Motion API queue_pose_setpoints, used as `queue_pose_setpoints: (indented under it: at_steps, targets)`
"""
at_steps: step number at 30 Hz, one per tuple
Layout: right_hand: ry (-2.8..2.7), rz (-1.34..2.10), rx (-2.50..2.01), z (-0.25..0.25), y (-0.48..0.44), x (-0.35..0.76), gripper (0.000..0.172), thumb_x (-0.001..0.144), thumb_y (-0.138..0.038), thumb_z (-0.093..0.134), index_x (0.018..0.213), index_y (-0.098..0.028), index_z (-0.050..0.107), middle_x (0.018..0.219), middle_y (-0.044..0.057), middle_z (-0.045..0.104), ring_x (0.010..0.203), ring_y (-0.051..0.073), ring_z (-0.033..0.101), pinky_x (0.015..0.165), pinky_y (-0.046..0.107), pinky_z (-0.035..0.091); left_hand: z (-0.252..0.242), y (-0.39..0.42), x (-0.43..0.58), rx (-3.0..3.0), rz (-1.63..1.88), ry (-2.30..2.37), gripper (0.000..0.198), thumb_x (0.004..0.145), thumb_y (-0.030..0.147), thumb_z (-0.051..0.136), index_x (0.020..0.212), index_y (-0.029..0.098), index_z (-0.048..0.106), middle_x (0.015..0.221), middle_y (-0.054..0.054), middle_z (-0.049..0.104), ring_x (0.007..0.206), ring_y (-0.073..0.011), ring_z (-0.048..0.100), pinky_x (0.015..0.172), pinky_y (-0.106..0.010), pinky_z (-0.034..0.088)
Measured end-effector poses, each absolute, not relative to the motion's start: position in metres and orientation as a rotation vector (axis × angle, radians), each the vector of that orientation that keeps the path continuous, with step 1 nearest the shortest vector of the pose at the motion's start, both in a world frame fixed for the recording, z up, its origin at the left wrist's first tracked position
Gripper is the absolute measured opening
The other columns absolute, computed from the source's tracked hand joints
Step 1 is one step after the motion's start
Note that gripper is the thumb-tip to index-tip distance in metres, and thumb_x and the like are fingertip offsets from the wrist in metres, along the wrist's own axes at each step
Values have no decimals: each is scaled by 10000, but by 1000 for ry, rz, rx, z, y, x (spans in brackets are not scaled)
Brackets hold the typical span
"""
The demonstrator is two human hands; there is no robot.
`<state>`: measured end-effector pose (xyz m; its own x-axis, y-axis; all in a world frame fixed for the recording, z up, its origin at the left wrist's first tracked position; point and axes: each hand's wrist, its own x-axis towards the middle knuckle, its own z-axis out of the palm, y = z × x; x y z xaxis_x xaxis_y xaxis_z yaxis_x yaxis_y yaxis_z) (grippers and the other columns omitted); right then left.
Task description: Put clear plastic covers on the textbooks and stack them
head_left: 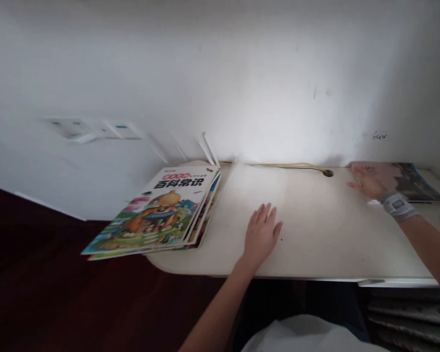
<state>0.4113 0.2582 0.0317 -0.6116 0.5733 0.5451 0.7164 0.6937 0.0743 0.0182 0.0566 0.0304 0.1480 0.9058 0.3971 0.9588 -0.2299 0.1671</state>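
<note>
My left hand (261, 233) lies flat on the white desk (315, 234), fingers stretched out and holding nothing. To its left a stack of colourful children's books (157, 212) overhangs the desk's left edge. My right hand (368, 182), with a grey strap at the wrist, reaches to the far right and rests on a book or magazine (407, 181) lying against the wall. Its fingers are blurred and spread over the cover; whether they grip it I cannot tell.
A white wall (220, 73) rises right behind the desk. A yellow cable (293, 166) runs along the back edge to a cable hole (327, 172). Thin white sticks (207, 149) lean near the books. Dark red floor (40, 274) lies to the left.
</note>
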Motion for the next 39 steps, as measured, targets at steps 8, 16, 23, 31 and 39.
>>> queue_pose_setpoints:
  at_steps: [8,16,23,31,39]
  targets:
    - [-2738,-222,-998,-6,135,299,575,863,-519,490,1331,-186,485,1382,190,474,1284,317,436,982,557,403,20,92,-1,-2244,-210,-2290,524,891,327,493,1261,-44,476,1344,-321,444,1293,-347,417,1033,-438,366]
    - [-2723,142,-1091,-11,116,296,560,881,-521,452,1325,-184,503,1407,188,444,1314,309,397,1032,552,359,26,79,-3,-2268,-508,-2281,325,935,198,335,922,129,652,1040,-156,681,924,-240,664,798,-363,501]
    - [-1931,553,-1264,4,107,310,492,886,-486,463,1275,-189,515,1280,148,574,1150,269,567,977,461,465,77,64,75,-2652,-1038,-1989,311,942,297,391,945,191,683,921,-51,724,830,-164,676,786,-264,505]
    - [-1491,58,-1295,67,44,339,513,928,-431,385,1414,-272,348,1416,92,436,1302,279,409,1066,565,322,143,52,105,-2218,-3361,-1419,352,861,488,532,966,169,637,864,-65,725,828,-208,705,822,-384,548]
    - [-2254,-301,-1727,44,84,328,589,928,-488,331,1454,-224,310,1530,164,213,1400,364,183,1075,633,173,50,52,29,-1166,-3261,-2184,422,762,516,639,946,137,609,945,-140,714,846,-234,700,851,-429,522]
